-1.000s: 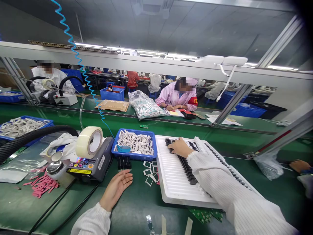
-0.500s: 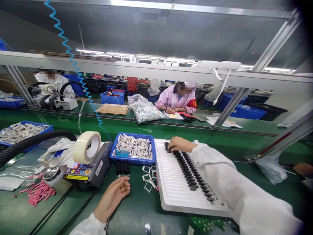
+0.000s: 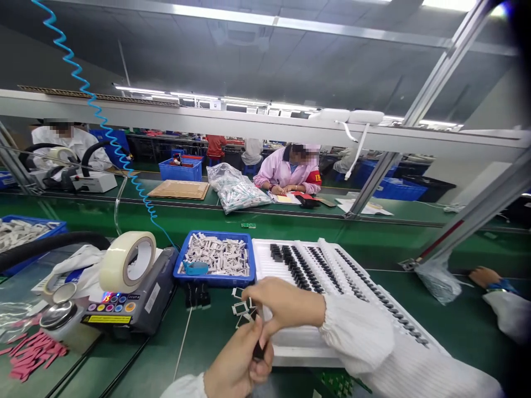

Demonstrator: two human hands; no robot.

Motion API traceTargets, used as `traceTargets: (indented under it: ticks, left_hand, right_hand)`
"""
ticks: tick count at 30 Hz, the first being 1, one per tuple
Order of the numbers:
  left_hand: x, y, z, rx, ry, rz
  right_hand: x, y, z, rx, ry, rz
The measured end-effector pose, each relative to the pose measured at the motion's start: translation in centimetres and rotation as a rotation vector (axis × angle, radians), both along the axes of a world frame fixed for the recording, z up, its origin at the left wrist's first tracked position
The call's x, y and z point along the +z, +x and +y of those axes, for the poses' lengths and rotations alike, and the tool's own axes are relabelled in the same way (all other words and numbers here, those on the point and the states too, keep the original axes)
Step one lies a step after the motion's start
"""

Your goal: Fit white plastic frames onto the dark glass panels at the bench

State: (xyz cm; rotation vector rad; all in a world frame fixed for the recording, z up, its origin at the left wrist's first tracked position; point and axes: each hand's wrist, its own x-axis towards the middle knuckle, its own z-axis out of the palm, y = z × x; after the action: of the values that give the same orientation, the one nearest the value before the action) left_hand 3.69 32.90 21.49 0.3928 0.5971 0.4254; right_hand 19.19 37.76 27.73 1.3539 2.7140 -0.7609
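Observation:
My left hand [image 3: 240,359] is closed on a small black block-like part [image 3: 259,352], its thumb on top. My right hand [image 3: 286,304] comes over from the right, with thumb and fingers closed at the upper end of the same part; the fingers hide much of it. Both hands are over the front left corner of a white ribbed tray [image 3: 269,275]. Rows of similar black parts [image 3: 296,268] stand in its grooves. Small white frames [image 3: 239,308] lie on the bench just left of my right fingertips.
A blue bin [image 3: 179,266] of white pieces stands behind the hands. Left are a tape dispenser [image 3: 145,304] with a tape roll [image 3: 108,262], a metal-topped bottle [image 3: 62,320] and pink strips [image 3: 33,354]. Green circuit boards [image 3: 338,381] lie at the tray's front. A co-worker's hand [image 3: 484,276] is at right.
My right hand has left the tray's far end and come forward to my left hand. The left hand, earlier empty with fingers loosely curled, has moved right and now grips the black part.

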Motion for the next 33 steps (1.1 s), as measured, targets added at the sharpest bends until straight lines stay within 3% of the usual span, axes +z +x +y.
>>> traceTargets:
  ticks: [3, 6, 12, 18, 23, 27, 30, 33]
  left_hand:
    - [-0.5, -0.3, 0.2, 0.072, -0.245, -0.038]
    - [-0.8, -0.7, 0.6, 0.161, -0.338, -0.066]
    - [-1.3, -1.8, 1.3, 0.219, -0.444, -0.092]
    - [-1.2, -2.1, 1.6, 0.287, -0.48, -0.075]
    - [-1.0, -2.5, 1.9, 0.337, -0.493, -0.057]
    - [-0.8, -2.6, 2.3, 0.368, -0.477, -0.028]
    - [-0.5, -2.2, 2.6, 0.389, -0.451, 0.013]
    - [-0.2, -1.6, 2.4, 0.375, -0.393, 0.038]
  right_hand:
    - [-1.1, 3.2, 3.2, -0.261, 0.148, -0.263]
    - [-3.1, 6.4, 6.2, -0.451, 0.208, -0.454]
    - [-7.6, 8.7, 7.2, -0.513, 0.211, -0.636]
    - [-8.6, 8.7, 7.4, -0.542, 0.211, -0.658]
    - [-7.0, 9.0, 8.0, -0.547, 0.157, -0.558]
    - [-3.2, 8.4, 7.7, -0.532, 0.11, -0.371]
    - [-0.2, 5.9, 5.8, -0.408, 0.019, -0.159]
    - [1.5, 2.3, 2.9, -0.22, -0.151, 0.041]
